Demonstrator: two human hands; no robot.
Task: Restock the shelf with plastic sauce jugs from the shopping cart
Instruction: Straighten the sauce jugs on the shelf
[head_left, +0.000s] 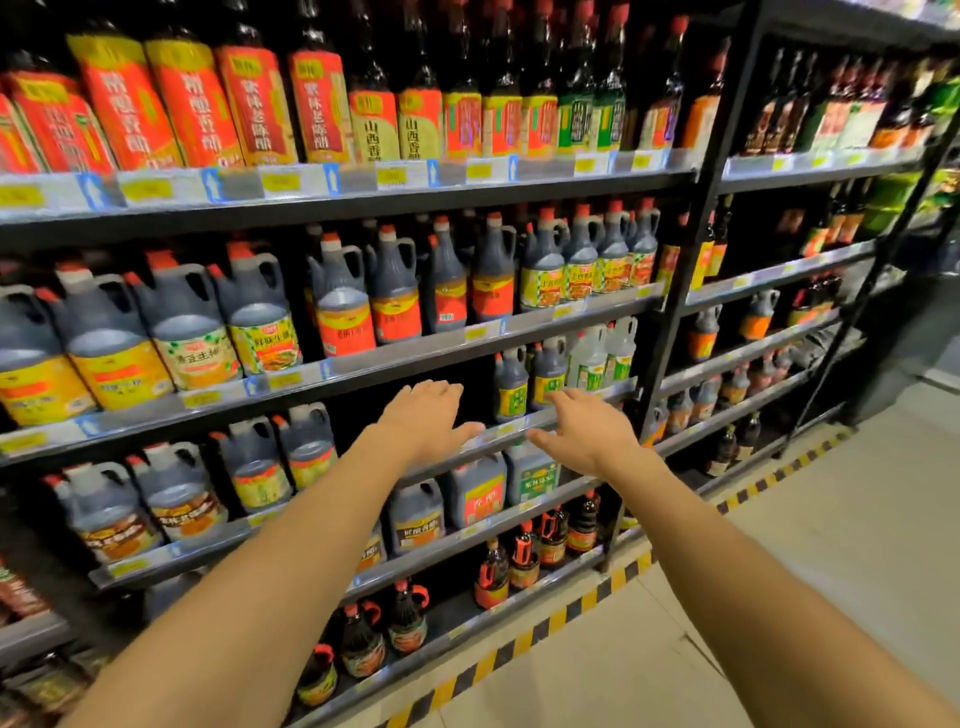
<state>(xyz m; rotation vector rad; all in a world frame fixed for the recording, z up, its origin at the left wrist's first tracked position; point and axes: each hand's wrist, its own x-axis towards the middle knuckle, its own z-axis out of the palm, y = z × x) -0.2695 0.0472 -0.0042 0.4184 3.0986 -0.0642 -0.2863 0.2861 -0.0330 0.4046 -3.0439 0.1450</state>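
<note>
Both my arms reach toward the dark metal shelf (519, 345). My left hand (426, 421) is open, palm down, in front of a dark gap on the third tier. My right hand (584, 428) is open too, just right of it, at that tier's front rail (506, 431). Neither hand holds anything. Dark plastic sauce jugs (511, 384) with red caps and green-yellow labels stand right of the gap. Left of the gap stand more handled jugs (306, 447). The shopping cart is out of view.
Tiers above carry big handled jugs (182, 322) and tall bottles with red labels (192, 98). Lower tiers hold square jugs (475, 488) and small dark bottles (405, 618). A second rack (779, 270) stands to the right. Yellow-black tape (545, 623) edges the tiled floor (779, 571).
</note>
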